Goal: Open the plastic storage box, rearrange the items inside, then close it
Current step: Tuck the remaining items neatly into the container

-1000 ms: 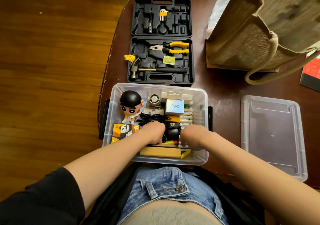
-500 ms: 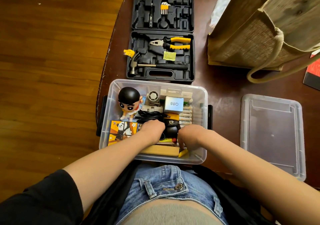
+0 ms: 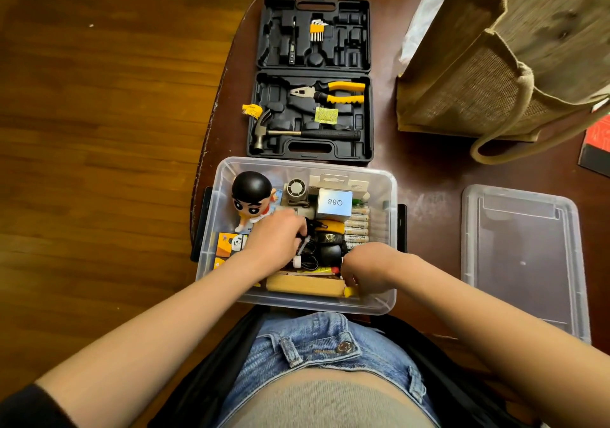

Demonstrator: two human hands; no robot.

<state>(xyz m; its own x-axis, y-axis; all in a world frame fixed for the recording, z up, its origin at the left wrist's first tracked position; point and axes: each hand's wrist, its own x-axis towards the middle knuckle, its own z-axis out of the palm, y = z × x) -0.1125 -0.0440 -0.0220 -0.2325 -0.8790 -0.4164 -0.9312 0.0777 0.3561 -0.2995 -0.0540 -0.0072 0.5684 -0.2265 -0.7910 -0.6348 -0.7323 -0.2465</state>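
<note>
While lid (image 3: 521, 262) lies apart at right, open plastic storage box (image 3: 391, 239) on table edge, "Q88" white carton (image 3: 334, 204), "Heybright" batteries (image 3: 358, 228), left hand (image 3: 277, 243) pinching black cable (image 3: 305, 252), right hand (image 3: 368, 267) curled low inside, grasp unclear.

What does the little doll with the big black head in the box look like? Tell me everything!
The doll is a shiny, plastic-looking cartoon boy figure with a big round black head, thick eyebrows and a pale body. It stands upright in the far left corner of the clear storage box, above a card with a panda picture. The left hand lies right beside it.
</note>
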